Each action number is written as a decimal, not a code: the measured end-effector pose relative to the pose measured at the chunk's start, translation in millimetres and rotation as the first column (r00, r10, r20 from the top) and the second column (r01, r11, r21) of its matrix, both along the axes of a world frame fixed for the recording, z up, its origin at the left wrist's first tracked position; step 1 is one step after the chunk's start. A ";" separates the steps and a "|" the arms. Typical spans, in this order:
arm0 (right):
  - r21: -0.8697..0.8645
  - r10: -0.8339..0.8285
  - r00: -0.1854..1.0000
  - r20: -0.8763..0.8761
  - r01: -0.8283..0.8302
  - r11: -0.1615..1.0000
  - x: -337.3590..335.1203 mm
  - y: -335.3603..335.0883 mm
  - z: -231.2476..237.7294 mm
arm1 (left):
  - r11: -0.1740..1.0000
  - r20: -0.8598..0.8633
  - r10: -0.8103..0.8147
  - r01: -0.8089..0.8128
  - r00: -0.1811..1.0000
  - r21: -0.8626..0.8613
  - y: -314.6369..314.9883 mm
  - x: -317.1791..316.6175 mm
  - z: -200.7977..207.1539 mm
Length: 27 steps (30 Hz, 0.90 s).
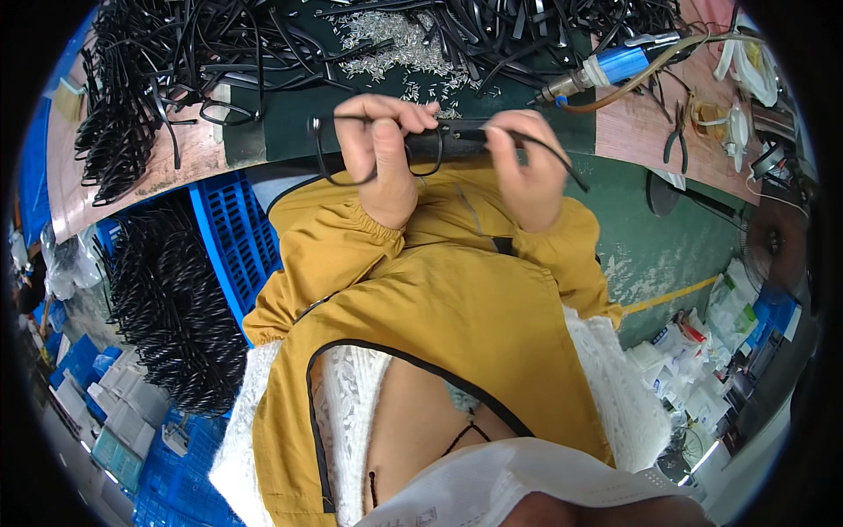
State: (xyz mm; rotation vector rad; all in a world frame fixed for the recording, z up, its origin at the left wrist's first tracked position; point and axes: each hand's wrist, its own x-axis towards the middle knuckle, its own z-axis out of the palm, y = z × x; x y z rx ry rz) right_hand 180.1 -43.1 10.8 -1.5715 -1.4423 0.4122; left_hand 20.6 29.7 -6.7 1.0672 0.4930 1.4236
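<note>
A black eyeglass frame (438, 156) is held up just in front of the bench edge. My left hand (379, 158) is closed around its left part, with fingers over the top and the thumb in front. My right hand (529, 171) pinches a black temple arm (562, 162) near the frame's right end; its tip sticks out down to the right. Whether the arm is joined to the frame there I cannot tell. Beyond my hands, a heap of small silvery screw-like pieces (386, 44) lies on the dark green mat (290, 119).
Loose black temple arms (518, 26) and glasses frames (132, 114) pile up along the bench. At right lie a blue power screwdriver (615, 66) with a hose and black-handled pliers (675, 145). A blue crate (233, 233) and stacked black frames (171, 307) stand at lower left.
</note>
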 end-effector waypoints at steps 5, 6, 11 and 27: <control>-0.114 -0.093 0.903 -0.420 0.049 0.992 -13.8 16.9 -17.4 | 0.992 -0.193 -0.118 0.122 0.974 0.012 -16.1 -36.5 -23.4; -0.103 -0.056 0.887 -0.459 0.009 0.995 -13.3 19.2 -16.7 | 0.988 -0.230 -0.137 0.149 0.964 0.033 -18.9 -43.6 -26.7; -0.146 -0.068 0.865 -0.496 -0.006 0.989 -14.6 24.5 -8.7 | 0.976 -0.341 -0.140 0.188 0.930 0.112 -27.5 -54.4 -37.2; -0.046 0.475 0.879 0.047 -0.473 0.880 -23.5 110.7 41.6 | 0.864 0.064 -0.091 0.111 0.994 -0.490 12.2 -70.9 5.0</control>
